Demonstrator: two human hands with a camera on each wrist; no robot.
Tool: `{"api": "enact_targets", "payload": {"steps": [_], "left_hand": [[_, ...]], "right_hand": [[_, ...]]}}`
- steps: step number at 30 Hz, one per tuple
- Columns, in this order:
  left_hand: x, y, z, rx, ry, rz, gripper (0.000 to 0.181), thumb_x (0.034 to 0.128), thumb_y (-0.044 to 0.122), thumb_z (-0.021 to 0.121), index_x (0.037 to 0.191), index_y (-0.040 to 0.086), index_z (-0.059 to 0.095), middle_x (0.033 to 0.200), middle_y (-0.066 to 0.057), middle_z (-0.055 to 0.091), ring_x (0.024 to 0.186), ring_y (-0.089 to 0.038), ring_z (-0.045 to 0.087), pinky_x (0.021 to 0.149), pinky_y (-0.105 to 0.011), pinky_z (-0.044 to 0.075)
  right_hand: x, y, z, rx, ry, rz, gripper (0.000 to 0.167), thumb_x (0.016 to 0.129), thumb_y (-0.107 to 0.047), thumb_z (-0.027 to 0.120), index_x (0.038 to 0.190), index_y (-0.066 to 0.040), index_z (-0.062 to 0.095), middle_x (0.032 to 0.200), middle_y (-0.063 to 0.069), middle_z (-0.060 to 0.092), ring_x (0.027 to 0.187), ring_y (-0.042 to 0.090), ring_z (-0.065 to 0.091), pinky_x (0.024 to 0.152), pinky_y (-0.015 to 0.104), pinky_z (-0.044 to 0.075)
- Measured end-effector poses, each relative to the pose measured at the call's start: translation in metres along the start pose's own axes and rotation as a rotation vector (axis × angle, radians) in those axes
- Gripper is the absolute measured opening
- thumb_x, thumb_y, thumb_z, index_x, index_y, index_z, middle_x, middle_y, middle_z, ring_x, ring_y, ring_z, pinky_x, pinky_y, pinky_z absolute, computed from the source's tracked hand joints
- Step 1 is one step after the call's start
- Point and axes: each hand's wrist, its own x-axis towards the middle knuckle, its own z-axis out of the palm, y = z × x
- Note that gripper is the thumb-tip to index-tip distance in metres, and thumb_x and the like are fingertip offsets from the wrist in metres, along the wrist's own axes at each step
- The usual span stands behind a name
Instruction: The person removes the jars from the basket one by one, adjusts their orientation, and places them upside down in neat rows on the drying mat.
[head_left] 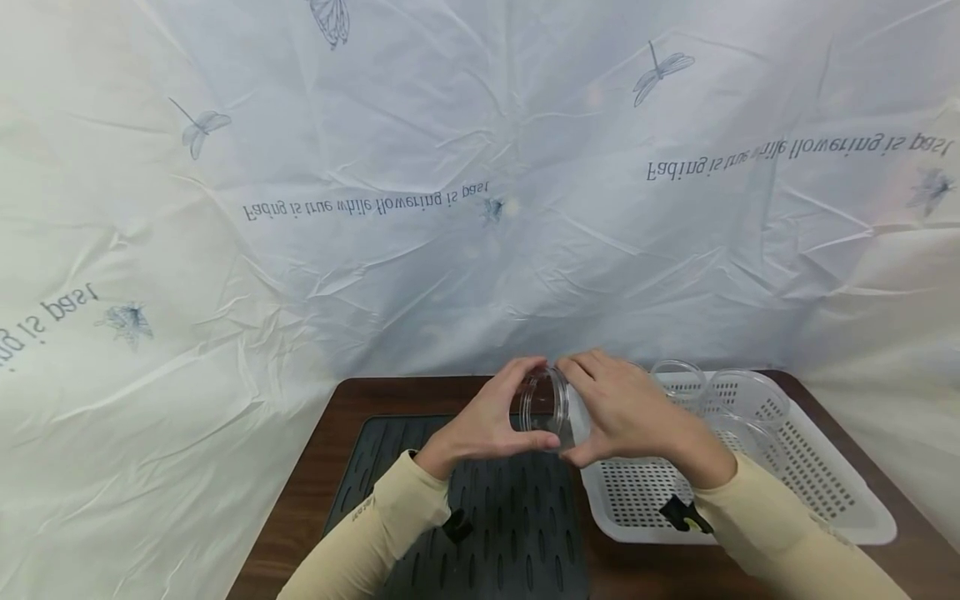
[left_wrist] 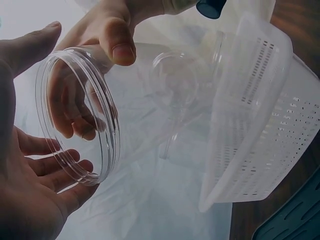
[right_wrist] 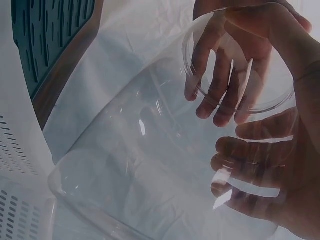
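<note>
A clear wide-mouthed jar [head_left: 551, 406] is held sideways in the air between both hands, its threaded mouth toward the left. The left hand [head_left: 483, 421] spans this mouth, with fingers above and thumb below; in the left wrist view its fingertips meet the ridged rim [left_wrist: 111, 117]. The right hand [head_left: 628, 407] grips the jar's body from the other side. Through the see-through wall [right_wrist: 132, 145], the right wrist view shows fingers wrapped around it. Whether a clear lid sits on the mouth is hard to tell.
A white perforated basket [head_left: 870, 517] stands on the right, with several clear jars [head_left: 750, 392] at its far end. The ridged dark mat [head_left: 517, 525] lies under the hands on the brown wooden table [head_left: 300, 500]. Behind hangs a white printed sheet [head_left: 450, 275].
</note>
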Motion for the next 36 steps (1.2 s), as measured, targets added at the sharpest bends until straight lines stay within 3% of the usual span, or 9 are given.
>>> {"api": "enact_targets", "payload": {"steps": [4, 9, 17, 26, 32, 36], "left_hand": [[-0.0007, 0.001, -0.0001, 0.012, 0.008, -0.013, 0.091, 0.0833, 0.061, 0.067, 0.153, 0.02, 0.025, 0.15, -0.004, 0.036, 0.131, -0.017, 0.045, 0.104, -0.042, 0.045], [-0.0001, 0.0009, 0.001, 0.03, 0.03, -0.014, 0.087, 0.0816, 0.038, 0.077, 0.151, 0.02, 0.029, 0.147, 0.001, 0.038, 0.125, -0.014, 0.048, 0.099, -0.038, 0.049], [0.0006, -0.0013, 0.0014, 0.033, 0.067, 0.009, 0.081, 0.0826, 0.048, 0.074, 0.148, 0.018, 0.036, 0.143, 0.002, 0.043, 0.122, -0.013, 0.05, 0.098, -0.043, 0.05], [0.0015, -0.0035, 0.0004, -0.005, 0.085, -0.004, 0.078, 0.0817, 0.036, 0.079, 0.146, 0.019, 0.039, 0.14, 0.003, 0.046, 0.126, -0.016, 0.05, 0.104, -0.036, 0.046], [0.0024, -0.0034, -0.003, -0.009, 0.113, 0.002, 0.079, 0.0798, 0.031, 0.08, 0.145, 0.012, 0.04, 0.139, 0.0, 0.046, 0.126, -0.015, 0.049, 0.105, -0.037, 0.046], [0.0022, -0.0042, -0.0023, -0.031, 0.115, 0.014, 0.078, 0.0799, 0.029, 0.08, 0.145, 0.008, 0.041, 0.138, -0.002, 0.047, 0.126, -0.022, 0.05, 0.104, -0.039, 0.047]], "right_hand": [[0.0015, -0.0015, -0.0001, 0.001, 0.002, 0.008, 0.104, 0.051, -0.069, 0.079, 0.13, -0.006, 0.055, 0.114, 0.007, 0.062, 0.102, 0.024, 0.058, 0.08, 0.044, 0.054], [0.0027, -0.0034, 0.0004, 0.003, 0.0, 0.024, 0.1, 0.052, -0.067, 0.079, 0.128, -0.007, 0.055, 0.113, 0.006, 0.062, 0.102, 0.023, 0.058, 0.081, 0.044, 0.054], [0.0025, -0.0058, 0.0005, -0.008, 0.0, 0.042, 0.101, 0.053, -0.069, 0.078, 0.128, -0.006, 0.055, 0.116, 0.008, 0.061, 0.105, 0.025, 0.057, 0.083, 0.046, 0.054], [0.002, -0.0077, -0.0001, 0.004, -0.015, 0.073, 0.105, 0.054, -0.072, 0.079, 0.131, -0.005, 0.053, 0.119, 0.01, 0.06, 0.104, 0.026, 0.057, 0.079, 0.046, 0.055], [0.0061, -0.0072, -0.0029, -0.001, -0.028, 0.061, 0.108, 0.056, -0.073, 0.078, 0.134, -0.004, 0.051, 0.122, 0.012, 0.059, 0.103, 0.027, 0.057, 0.08, 0.045, 0.054], [0.0055, -0.0069, -0.0038, 0.019, -0.032, 0.055, 0.11, 0.056, -0.074, 0.078, 0.135, -0.003, 0.05, 0.124, 0.012, 0.059, 0.105, 0.027, 0.056, 0.083, 0.045, 0.054]]}}
